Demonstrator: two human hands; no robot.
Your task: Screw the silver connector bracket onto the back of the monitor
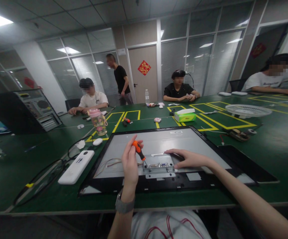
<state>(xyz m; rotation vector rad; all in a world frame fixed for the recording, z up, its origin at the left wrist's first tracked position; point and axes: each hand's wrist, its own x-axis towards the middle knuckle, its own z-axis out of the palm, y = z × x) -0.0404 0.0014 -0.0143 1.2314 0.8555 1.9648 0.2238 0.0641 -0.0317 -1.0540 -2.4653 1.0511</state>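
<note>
Table (pixel 270 146), green with yellow tape lines, fills the view; on its near edge, straight ahead of the person, lies a panel (pixel 196 141), flat, black-framed, its long sides running left to right; a white box (pixel 76 167) sits just left of it, with a cup (pixel 99 122) farther off on that side. On the near half of the panel sits a metal bracket (pixel 158 166), its long axis also left to right, between the two hands. Right hand (pixel 187 158) lies palm down and spread flat at the bracket's right end, gripping nothing; left hand (pixel 130 162) stands just left of the bracket, fingers and thumb closed on a screwdriver (pixel 139 150); its orange handle is up and to the left, its shaft slanting down and right; the tip seems to meet the bracket's left end, so the left hand is the nearer one there.
</note>
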